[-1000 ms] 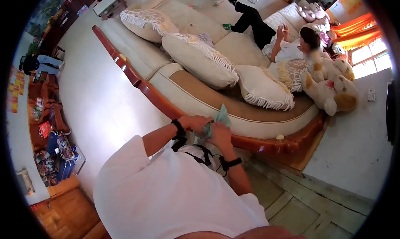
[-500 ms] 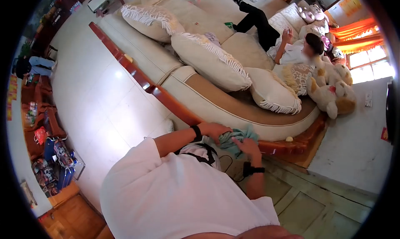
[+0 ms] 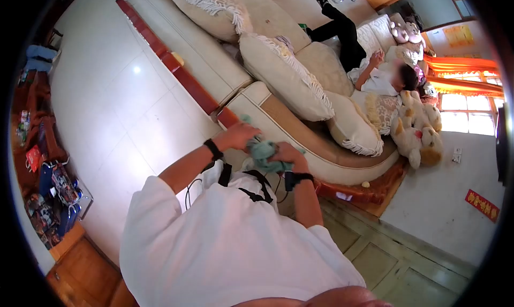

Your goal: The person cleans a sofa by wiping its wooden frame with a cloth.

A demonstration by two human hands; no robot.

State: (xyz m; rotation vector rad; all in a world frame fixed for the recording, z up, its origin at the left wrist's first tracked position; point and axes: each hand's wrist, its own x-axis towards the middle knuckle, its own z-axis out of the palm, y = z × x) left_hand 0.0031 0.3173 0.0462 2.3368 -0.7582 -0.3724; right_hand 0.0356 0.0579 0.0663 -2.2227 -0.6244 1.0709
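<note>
A bunched green cloth (image 3: pixel 261 150) is gripped between my two hands, in front of the curved sofa back. My left hand (image 3: pixel 239 136) is closed around its left side, and a bit of cloth sticks out above the knuckles. On the other side, my right hand (image 3: pixel 289 155) has its fingers closed on the cloth. Just beyond the hands is the sofa's cream back (image 3: pixel 251 107), edged with a glossy red-brown wooden trim (image 3: pixel 227 118).
Fringed cushions (image 3: pixel 286 76) lie along the sofa. A person (image 3: pixel 383 76) in a white top reclines there beside plush toys (image 3: pixel 420 127). A small pale object (image 3: pixel 365 184) rests on the trim's right end. A green panelled door (image 3: pixel 385 259) is at lower right.
Both hands have moved left along the sofa back with the cloth, and the cloth is bunched differently. My view has shifted, too.
</note>
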